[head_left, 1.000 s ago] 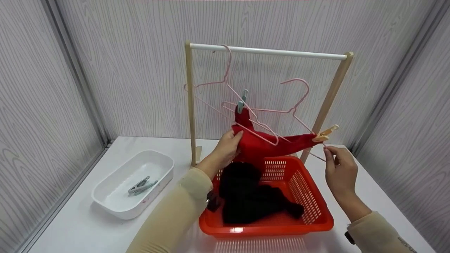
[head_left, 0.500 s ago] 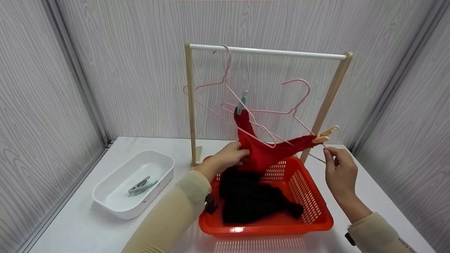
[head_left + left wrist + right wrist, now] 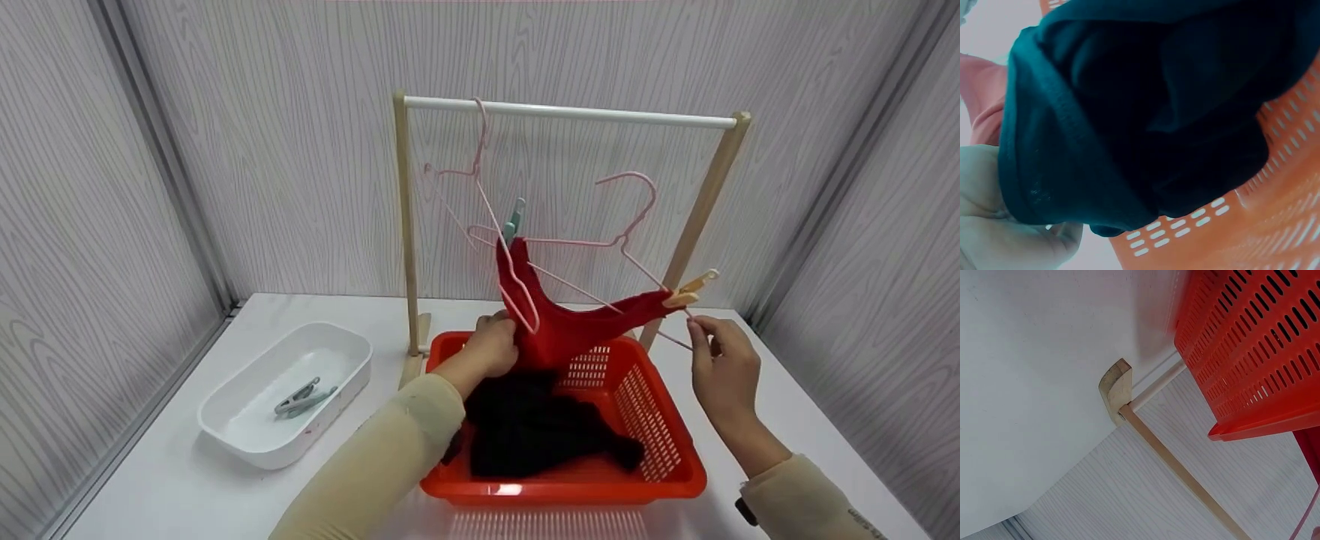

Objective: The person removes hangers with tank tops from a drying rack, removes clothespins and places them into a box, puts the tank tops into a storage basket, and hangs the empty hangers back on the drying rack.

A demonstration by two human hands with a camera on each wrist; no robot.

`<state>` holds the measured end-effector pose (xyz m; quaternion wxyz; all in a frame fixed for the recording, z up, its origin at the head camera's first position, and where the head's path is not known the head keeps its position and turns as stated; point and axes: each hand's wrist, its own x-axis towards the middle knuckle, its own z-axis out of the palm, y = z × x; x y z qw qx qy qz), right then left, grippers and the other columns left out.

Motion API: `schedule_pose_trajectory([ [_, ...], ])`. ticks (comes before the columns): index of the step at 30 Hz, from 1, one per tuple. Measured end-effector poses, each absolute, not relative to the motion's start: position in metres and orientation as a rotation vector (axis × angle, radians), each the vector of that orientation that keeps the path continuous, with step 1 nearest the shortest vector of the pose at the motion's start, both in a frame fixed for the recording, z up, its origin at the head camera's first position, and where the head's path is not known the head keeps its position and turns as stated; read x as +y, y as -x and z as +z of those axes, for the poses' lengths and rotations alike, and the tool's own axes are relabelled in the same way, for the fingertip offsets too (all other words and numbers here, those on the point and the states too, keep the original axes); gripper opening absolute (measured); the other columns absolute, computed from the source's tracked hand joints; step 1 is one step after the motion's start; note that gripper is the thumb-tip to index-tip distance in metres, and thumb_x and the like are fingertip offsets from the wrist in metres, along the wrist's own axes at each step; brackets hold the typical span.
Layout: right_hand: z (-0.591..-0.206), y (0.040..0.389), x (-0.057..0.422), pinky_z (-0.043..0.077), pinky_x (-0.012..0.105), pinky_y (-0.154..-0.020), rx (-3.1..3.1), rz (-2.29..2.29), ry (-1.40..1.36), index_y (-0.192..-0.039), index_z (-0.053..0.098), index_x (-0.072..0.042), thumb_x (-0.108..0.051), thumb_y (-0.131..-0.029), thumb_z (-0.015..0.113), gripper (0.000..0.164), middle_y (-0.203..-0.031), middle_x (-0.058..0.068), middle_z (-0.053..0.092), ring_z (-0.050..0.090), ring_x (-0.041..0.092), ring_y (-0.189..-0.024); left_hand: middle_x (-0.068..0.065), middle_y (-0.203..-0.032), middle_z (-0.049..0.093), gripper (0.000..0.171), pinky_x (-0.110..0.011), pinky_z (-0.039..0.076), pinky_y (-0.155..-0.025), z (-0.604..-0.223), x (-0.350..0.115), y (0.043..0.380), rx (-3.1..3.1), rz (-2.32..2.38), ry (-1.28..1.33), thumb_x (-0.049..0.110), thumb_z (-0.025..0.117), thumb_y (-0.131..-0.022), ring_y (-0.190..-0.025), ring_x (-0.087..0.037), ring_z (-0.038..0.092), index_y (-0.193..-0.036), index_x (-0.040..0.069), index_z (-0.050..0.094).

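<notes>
My right hand (image 3: 726, 371) pinches the right end of a pink clothes hanger (image 3: 574, 241). A red garment (image 3: 577, 334) hangs from it, clipped by a green clothespin (image 3: 514, 221) at the left and a yellow clothespin (image 3: 691, 289) at the right. At the garment's left edge is my left hand (image 3: 495, 346), its fingertips hidden by the cloth. Black cloth (image 3: 1129, 124) covers much of the left wrist view and partly hides the left hand (image 3: 1010, 236) there. The right wrist view shows only a sliver of the right hand.
A second pink hanger (image 3: 480, 142) hangs on the wood-and-white rack (image 3: 570, 111), in front of the red garment. Below stands a red basket (image 3: 562, 491) holding black clothing (image 3: 547, 439). At the left, a white tray (image 3: 225, 439) contains grey-green clothespins (image 3: 304, 401).
My left hand let go of the red garment's left side, moved down, then reached back to its edge. The hanger on the rack has turned. My right hand has stayed almost still.
</notes>
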<state>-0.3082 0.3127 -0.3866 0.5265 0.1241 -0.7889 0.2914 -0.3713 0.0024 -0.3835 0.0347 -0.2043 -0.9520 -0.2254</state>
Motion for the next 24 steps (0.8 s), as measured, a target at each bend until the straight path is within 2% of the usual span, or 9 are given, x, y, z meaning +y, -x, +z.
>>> schedule_pose_trajectory([
  [5, -0.388, 0.309, 0.312, 0.029, 0.015, -0.062, -1.889, 0.701, -0.293, -0.102, 0.073, 0.002, 0.0, -0.092, 0.069, 0.01, -0.084, 0.011, 0.067, 0.037, 0.004, -0.068, -0.016, -0.129, 0.058, 0.038, -0.045, 0.051, -0.094, -0.389, 0.007, 0.372, -3.011, -0.566, 0.457, 0.005, 0.06, -0.093, -0.119, -0.035, 0.05, -0.131, 0.001, 0.058],
  [10, -0.391, 0.31, 0.312, 0.029, 0.014, -0.063, -1.89, 0.698, -0.301, -0.102, 0.073, 0.002, 0.001, -0.092, 0.069, 0.01, -0.083, 0.011, 0.066, 0.038, 0.005, -0.068, -0.017, -0.116, 0.061, 0.028, -0.044, 0.055, -0.086, -0.395, 0.009, 0.373, -2.906, -0.494, 0.417, 0.002, 0.056, -0.096, -0.108, -0.034, 0.053, -0.123, 0.001, 0.062],
  [16, -0.391, 0.309, 0.312, 0.029, 0.014, -0.063, -1.901, 0.691, -0.295, -0.102, 0.073, 0.001, 0.0, -0.092, 0.069, 0.011, -0.083, 0.011, 0.066, 0.038, 0.006, -0.069, -0.019, -0.101, 0.065, 0.02, -0.045, 0.055, -0.082, -0.4, 0.009, 0.375, -2.806, -0.514, 0.393, -0.002, 0.052, -0.097, -0.097, -0.034, 0.059, -0.11, -0.001, 0.067],
  [24, -0.39, 0.307, 0.314, 0.029, 0.015, -0.063, -1.91, 0.696, -0.282, -0.103, 0.072, 0.002, -0.001, -0.093, 0.068, 0.011, -0.084, 0.011, 0.066, 0.038, 0.005, -0.068, -0.019, -0.108, 0.062, 0.025, -0.045, 0.053, -0.089, -0.399, 0.01, 0.376, -2.807, -0.608, 0.385, 0.005, 0.054, -0.096, -0.103, -0.036, 0.058, -0.118, -0.001, 0.064],
])
